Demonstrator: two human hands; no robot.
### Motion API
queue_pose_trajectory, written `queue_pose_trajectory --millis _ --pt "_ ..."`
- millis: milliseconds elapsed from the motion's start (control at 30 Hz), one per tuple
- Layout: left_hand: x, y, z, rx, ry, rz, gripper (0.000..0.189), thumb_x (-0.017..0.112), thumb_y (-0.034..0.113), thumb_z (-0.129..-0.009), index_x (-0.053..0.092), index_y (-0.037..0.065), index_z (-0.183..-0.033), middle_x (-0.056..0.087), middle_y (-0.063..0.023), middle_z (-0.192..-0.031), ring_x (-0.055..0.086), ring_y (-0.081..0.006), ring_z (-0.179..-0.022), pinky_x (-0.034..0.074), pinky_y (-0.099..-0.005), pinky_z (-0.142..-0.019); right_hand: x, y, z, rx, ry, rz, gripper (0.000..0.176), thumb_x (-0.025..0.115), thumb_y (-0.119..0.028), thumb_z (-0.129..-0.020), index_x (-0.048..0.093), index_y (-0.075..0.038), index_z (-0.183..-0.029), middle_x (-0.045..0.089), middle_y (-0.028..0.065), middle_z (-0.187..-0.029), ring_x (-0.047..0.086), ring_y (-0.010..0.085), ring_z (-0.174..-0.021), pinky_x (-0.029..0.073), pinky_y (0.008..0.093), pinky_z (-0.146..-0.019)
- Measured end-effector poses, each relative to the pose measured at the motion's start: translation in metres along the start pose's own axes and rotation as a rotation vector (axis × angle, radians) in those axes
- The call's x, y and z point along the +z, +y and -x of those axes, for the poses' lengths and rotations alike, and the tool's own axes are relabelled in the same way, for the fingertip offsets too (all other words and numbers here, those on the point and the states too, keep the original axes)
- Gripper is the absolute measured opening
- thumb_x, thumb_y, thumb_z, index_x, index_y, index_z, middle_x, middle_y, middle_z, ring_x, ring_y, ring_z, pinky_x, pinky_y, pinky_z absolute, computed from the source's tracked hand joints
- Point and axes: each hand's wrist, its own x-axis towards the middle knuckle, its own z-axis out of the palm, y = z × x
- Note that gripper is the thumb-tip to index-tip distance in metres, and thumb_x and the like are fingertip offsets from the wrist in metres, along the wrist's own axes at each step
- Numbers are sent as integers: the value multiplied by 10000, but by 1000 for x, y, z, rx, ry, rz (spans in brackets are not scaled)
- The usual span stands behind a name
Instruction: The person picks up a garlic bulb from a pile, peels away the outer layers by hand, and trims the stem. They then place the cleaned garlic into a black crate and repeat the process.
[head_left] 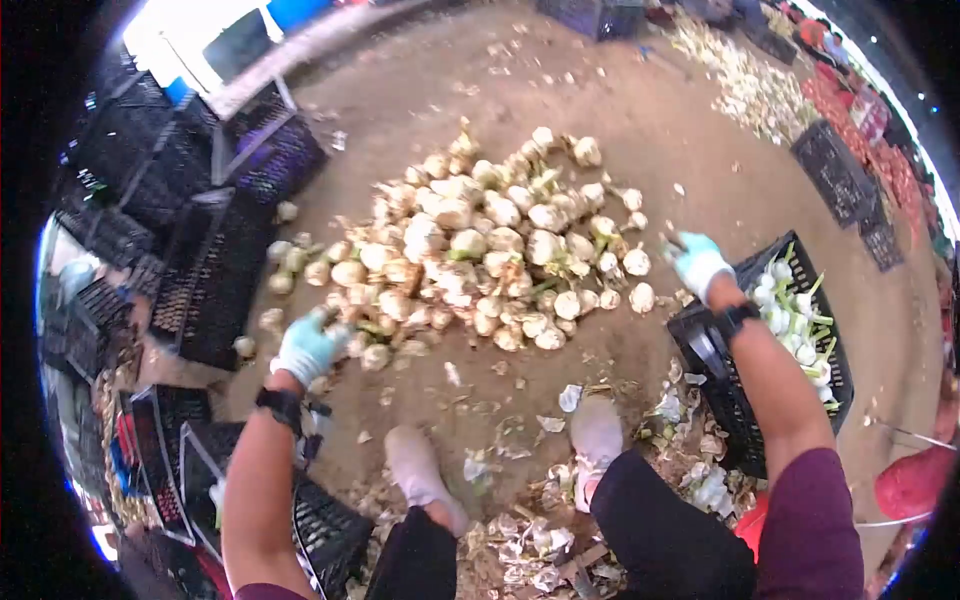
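A heap of pale onion-like bulbs [470, 245], some with green stem stubs, lies on the ground before me. My left hand [308, 348], in a pale teal and white glove with dark fingertips, reaches down at the heap's lower left edge. Its slightly blurred fingers are apart, close beside a few bulbs. My right hand [700, 265], gloved the same way, is stretched out over bare ground right of the heap, fingers apart and holding nothing visible. Under my right forearm stands a black plastic crate [845, 372] with cleaned white bulbs [795, 315] bearing green stems.
Black crates [200, 290] are stacked along the left, and another black crate [330, 520] stands by my left leg. Papery peels [520, 550] litter the ground around my shoes [425, 470]. Farther right are more crates [835, 170] and a spread of pale bulbs [755, 95].
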Motion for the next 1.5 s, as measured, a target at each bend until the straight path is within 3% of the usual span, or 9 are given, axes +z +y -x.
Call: queue_pose_trajectory --millis 33,267,500,633,933,1133,1167,1267,1500 --pt "4 26 -26 -144 82 407 498 581 361 -722 528 1 -1063 589 -181 -975 571 -265 -899 427 -307 -792 14 -3 -21 113 -31 -57 434 548 -276 -758 503 -41 -1120 561 151 -1043 552 325 -865 446 363 -733" --pt "11 170 -189 165 -166 198 661 628 361 -688 410 0 -1198 490 -178 -1161 450 -226 -1095 331 -290 -916 102 66 -129 529 76 -184 584 586 -397 -714 462 -52 -1168 479 181 -1161 452 321 -1075 381 360 -890" --pt "66 286 -300 312 -355 -235 790 653 472 -619 367 82 -1244 525 -212 -1080 505 -335 -1007 403 -372 -847 96 90 -203 420 20 -228 596 592 -346 -743 399 -55 -1226 502 160 -1150 488 282 -1045 393 317 -859" --pt "104 272 -326 179 -649 -79 1010 698 371 -582 87 126 -1349 457 -233 -1164 452 -312 -1091 368 -339 -899 79 70 -257 341 25 -183 629 612 -348 -716 393 -52 -1226 498 180 -1142 487 315 -1033 391 350 -862" --pt "128 234 -347 368 -552 117 964 692 311 -584 128 106 -1337 523 -253 -1051 518 -343 -977 408 -348 -836 118 23 -364 212 103 -151 788 682 -395 -640 333 -72 -1269 522 155 -1123 513 287 -1005 405 343 -845" --pt "124 236 -344 398 -531 122 866 645 232 -611 175 161 -1335 565 -242 -945 557 -338 -885 438 -368 -781 130 6 -338 147 -96 -50 621 716 -264 -610 478 -76 -1151 568 127 -1041 554 231 -918 443 318 -787" --pt "123 238 -341 403 -524 142 866 645 232 -611 175 161 -1335 565 -242 -945 557 -338 -885 438 -368 -781 148 17 -330 82 -102 -359 522 695 -249 -634 520 -64 -1089 587 131 -985 564 243 -878 448 328 -759" --pt "113 242 -319 436 -654 126 788 599 210 -642 213 208 -1329 580 -207 -930 563 -328 -860 441 -364 -776 142 -15 -268 -66 -102 7 485 655 -184 -656 501 -38 -1092 552 197 -1024 530 325 -943 437 348 -798" --pt "115 231 -216 515 -676 50 619 559 192 -630 410 228 -1229 595 -165 -892 575 -313 -840 454 -389 -727 177 -27 -168 275 -125 -531 639 780 -173 -508 491 -19 -1058 579 117 -979 551 219 -883 432 304 -792"
